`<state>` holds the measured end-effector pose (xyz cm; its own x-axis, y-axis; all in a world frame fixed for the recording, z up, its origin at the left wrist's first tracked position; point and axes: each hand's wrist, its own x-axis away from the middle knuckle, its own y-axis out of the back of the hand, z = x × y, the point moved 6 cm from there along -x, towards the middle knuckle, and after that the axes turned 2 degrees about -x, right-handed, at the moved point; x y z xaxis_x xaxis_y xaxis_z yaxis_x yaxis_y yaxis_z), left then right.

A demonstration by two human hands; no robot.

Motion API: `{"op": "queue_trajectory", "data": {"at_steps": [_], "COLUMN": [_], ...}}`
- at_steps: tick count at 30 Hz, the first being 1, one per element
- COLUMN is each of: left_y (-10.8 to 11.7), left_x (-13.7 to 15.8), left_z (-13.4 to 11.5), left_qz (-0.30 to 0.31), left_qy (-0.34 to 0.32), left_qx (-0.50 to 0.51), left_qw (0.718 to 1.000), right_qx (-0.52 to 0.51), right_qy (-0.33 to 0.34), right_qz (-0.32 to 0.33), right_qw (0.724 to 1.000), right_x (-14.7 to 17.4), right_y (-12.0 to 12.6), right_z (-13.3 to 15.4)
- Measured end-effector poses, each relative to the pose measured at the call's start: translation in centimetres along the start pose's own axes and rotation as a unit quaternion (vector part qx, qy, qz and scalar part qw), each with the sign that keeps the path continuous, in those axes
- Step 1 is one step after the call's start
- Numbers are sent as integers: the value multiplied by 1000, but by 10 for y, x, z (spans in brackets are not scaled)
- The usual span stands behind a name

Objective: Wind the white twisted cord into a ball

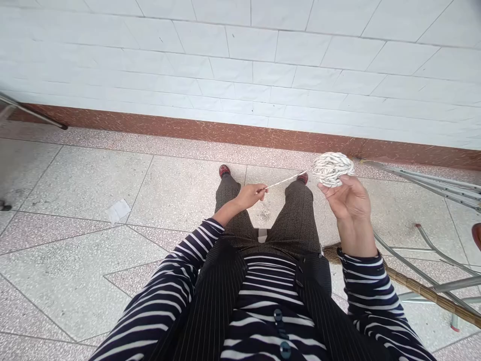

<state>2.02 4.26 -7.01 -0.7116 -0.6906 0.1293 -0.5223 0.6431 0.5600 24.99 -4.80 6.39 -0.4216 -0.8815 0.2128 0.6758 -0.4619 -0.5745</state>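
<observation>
My right hand (349, 198) grips a ball of white cord (330, 168) between thumb and fingers, off to the right above the floor. A taut strand of cord (287, 179) runs left from the ball to my left hand (252, 195), whose closed fingers pinch it in front of my lap. The ball looks thickly wound, with several layers crossing. Below the strand, between my legs, a small loose tangle (263, 214) shows on the floor; what it is made of is hard to make out.
A white tiled wall (233, 65) with a red-brown skirting (180, 128) runs across ahead. Metal-legged folding furniture (432, 240) stands on the right, and a metal leg (37, 116) juts in at left. A white paper piece (119, 210) lies on the speckled floor (75, 281).
</observation>
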Motion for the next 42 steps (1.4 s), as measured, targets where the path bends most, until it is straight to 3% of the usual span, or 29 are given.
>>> {"op": "queue_trajectory", "data": {"at_steps": [4,9,13,17,21,25,29,31,34,36,39,42], "left_y": [12,40,73,97,89,48,4,-6,-1,2,1,0], "left_x": [-1,-28,-62,-87,-88,-73,-68,-70,-69,-65,-53,-40], "left_z": [26,49,55,56,66,72,39,1,-57,-82,-96,-91], "left_qz": [-2,-21,-57,-68,-37,13,50,37,-15,-24,3,12], "left_qy": [5,31,81,108,138,147,92,16,-95,-113,-100,-95], "left_qx": [-74,-189,-244,-275,-247,-201,-116,28,235,306,343,334], "left_qw": [997,981,965,953,958,968,988,999,967,945,934,938], "right_qx": [-4,-9,3,52,129,132,118,121,130,128,125,126], "right_qy": [38,80,95,167,199,168,49,-18,-68,-81,-82,-77], "right_qz": [2,20,56,70,42,58,103,116,99,86,79,71], "right_qw": [999,997,994,982,971,975,986,986,984,985,986,987], "right_x": [2,17,33,50,61,56,32,17,-4,-13,-16,-13], "right_y": [-3,-15,-32,-41,-42,-52,-59,-58,-50,-47,-44,-39], "right_z": [30,56,70,96,114,105,58,29,-1,-11,-14,-13]}}
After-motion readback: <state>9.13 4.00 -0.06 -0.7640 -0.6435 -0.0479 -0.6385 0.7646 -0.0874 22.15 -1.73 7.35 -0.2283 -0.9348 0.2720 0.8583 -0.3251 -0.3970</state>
